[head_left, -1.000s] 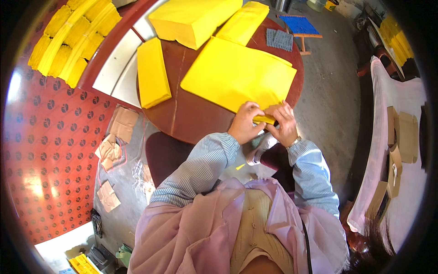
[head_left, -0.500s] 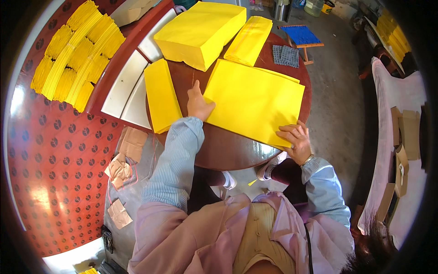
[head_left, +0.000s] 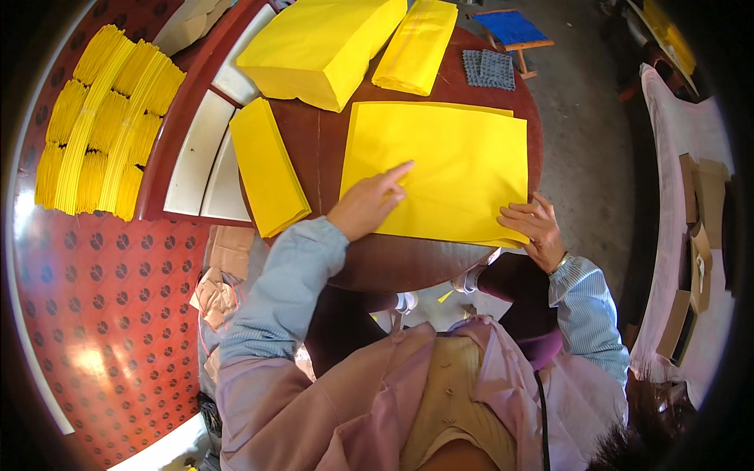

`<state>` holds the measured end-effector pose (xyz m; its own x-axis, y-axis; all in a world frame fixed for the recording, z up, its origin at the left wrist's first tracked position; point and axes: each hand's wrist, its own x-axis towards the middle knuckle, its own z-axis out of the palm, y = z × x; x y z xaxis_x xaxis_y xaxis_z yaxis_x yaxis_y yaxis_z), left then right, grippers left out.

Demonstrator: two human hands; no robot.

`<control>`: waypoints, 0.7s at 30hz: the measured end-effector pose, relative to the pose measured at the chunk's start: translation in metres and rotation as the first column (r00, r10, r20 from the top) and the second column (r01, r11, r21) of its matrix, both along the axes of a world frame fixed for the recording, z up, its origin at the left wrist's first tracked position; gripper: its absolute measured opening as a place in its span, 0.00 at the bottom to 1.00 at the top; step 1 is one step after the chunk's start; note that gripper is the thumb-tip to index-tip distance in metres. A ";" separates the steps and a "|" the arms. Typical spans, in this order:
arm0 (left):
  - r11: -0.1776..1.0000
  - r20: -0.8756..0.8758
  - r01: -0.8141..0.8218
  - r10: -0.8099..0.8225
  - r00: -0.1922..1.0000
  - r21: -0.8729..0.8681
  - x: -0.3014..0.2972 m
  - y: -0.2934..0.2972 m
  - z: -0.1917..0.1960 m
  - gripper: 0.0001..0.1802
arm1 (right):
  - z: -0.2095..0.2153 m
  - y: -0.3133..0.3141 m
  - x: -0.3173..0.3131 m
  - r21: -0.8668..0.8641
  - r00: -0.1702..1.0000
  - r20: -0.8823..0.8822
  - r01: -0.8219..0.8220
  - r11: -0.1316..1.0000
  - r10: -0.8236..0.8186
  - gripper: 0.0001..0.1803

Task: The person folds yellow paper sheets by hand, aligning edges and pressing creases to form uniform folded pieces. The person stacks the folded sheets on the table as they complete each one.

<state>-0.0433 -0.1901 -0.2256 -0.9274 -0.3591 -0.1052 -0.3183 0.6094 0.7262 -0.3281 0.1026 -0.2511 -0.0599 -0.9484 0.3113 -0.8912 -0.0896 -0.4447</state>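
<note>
A flat stack of yellow paper-like sheets (head_left: 455, 165) lies on the round brown table (head_left: 377, 263), its top piece slightly askew from the one beneath. My left hand (head_left: 369, 202) rests on its lower left part, index finger stretched out and the other fingers partly curled, holding nothing. At the near right corner, my right hand (head_left: 536, 231) has its fingers bent over the edge and grips the sheets. Left of the stack lies a narrow yellow folded bundle (head_left: 269, 169). Beyond it stand a large yellow block-shaped stack (head_left: 322, 51) and another narrow yellow bundle (head_left: 416, 47).
Grey textured mats (head_left: 488, 69) lie near the table's far right edge. Banded yellow bundles (head_left: 106, 122) are piled on a red patterned surface (head_left: 118, 314) at left. A blue folding stool (head_left: 510, 30) stands beyond the table. Cardboard boxes (head_left: 695, 259) sit on a pale cloth at right.
My left hand has moved from the stack's left edge onto its top face, index finger now pointing right. The stack sits straighter to me. My right hand stays at its near right corner.
</note>
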 end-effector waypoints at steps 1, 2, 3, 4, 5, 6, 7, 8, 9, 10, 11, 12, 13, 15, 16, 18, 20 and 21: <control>0.998 0.038 -0.030 0.028 0.999 0.050 0.007 -0.015 0.003 0.31 | 0.000 0.000 -0.002 0.014 1.000 0.026 0.009 1.000 -0.009 0.20; 1.000 0.081 0.005 -0.003 0.997 -0.018 0.013 -0.029 0.005 0.31 | 0.001 0.000 -0.005 0.018 0.997 0.077 0.023 1.000 -0.024 0.18; 1.000 0.086 -0.006 0.004 0.996 0.029 0.015 -0.045 0.006 0.31 | 0.000 0.000 -0.009 0.024 0.991 0.127 0.039 0.999 -0.042 0.17; 0.997 0.080 -0.014 0.008 0.997 0.081 0.016 -0.061 0.006 0.32 | -0.002 -0.001 -0.013 0.041 0.983 0.173 0.060 0.997 -0.066 0.15; 0.989 0.086 -0.029 0.017 0.996 0.142 0.017 -0.072 0.005 0.33 | -0.005 -0.003 -0.018 0.061 0.972 0.213 0.092 0.994 -0.103 0.14; 0.978 0.154 -0.066 0.035 0.987 0.198 0.021 -0.082 0.004 0.40 | -0.007 -0.005 -0.024 0.091 0.958 0.247 0.126 0.988 -0.145 0.13; 0.953 0.158 -0.129 0.088 0.983 0.275 0.022 -0.090 0.003 0.41 | -0.010 -0.009 -0.030 0.120 0.942 0.280 0.159 0.980 -0.187 0.12; 0.918 0.167 -0.191 0.139 0.976 0.349 0.022 -0.097 0.001 0.42 | -0.013 -0.013 -0.036 0.112 0.930 0.310 0.171 0.979 -0.198 0.12; 0.872 0.209 -0.273 0.203 0.957 0.406 0.022 -0.101 -0.001 0.44 | -0.016 -0.017 -0.042 0.230 0.844 0.463 0.179 0.957 -0.270 0.13; 0.769 0.120 -0.272 0.249 0.961 0.578 0.021 -0.101 -0.005 0.48 | -0.017 -0.022 -0.048 0.332 0.723 0.603 0.157 0.930 -0.337 0.14; 0.745 0.111 -0.264 0.250 0.962 0.612 0.022 -0.102 -0.006 0.48 | -0.017 -0.025 -0.053 0.395 0.578 0.724 0.102 0.913 -0.377 0.16; 0.725 0.109 -0.252 0.239 0.965 0.641 0.024 -0.103 -0.007 0.49 | -0.019 -0.032 -0.055 0.381 0.548 0.749 0.106 0.918 -0.374 0.18; 0.703 0.107 -0.240 0.229 0.968 0.669 0.025 -0.103 -0.008 0.49 | -0.018 -0.036 -0.058 0.410 0.525 0.753 0.096 0.907 -0.396 0.18; 0.697 0.121 -0.282 0.273 0.955 0.659 0.024 -0.102 -0.009 0.45 | -0.013 -0.040 -0.061 0.469 0.479 0.758 0.071 0.880 -0.443 0.17; 0.688 0.138 -0.320 0.308 0.941 0.651 0.024 -0.100 -0.010 0.43 | -0.011 -0.042 -0.060 0.453 0.505 0.751 0.074 0.888 -0.425 0.16; 0.681 0.139 -0.377 0.378 0.915 0.628 0.029 -0.092 -0.011 0.38 | -0.006 -0.042 -0.056 0.382 0.568 0.746 0.061 0.922 -0.346 0.15; 0.699 0.110 -0.371 0.390 0.914 0.611 0.035 -0.085 -0.010 0.34 | -0.003 -0.037 -0.050 0.368 0.673 0.649 0.131 0.921 -0.355 0.14; 0.723 0.077 -0.329 0.359 0.930 0.608 0.040 -0.084 -0.008 0.32 | -0.002 -0.034 -0.046 0.339 0.724 0.600 0.154 0.928 -0.340 0.13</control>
<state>-0.0036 -0.2737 -0.2331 -0.7615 -0.5302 -0.3730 -0.3789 -0.1028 0.9197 -0.3741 0.0687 -0.2526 -0.3991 -0.9073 -0.1323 -0.3604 0.2879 -0.8872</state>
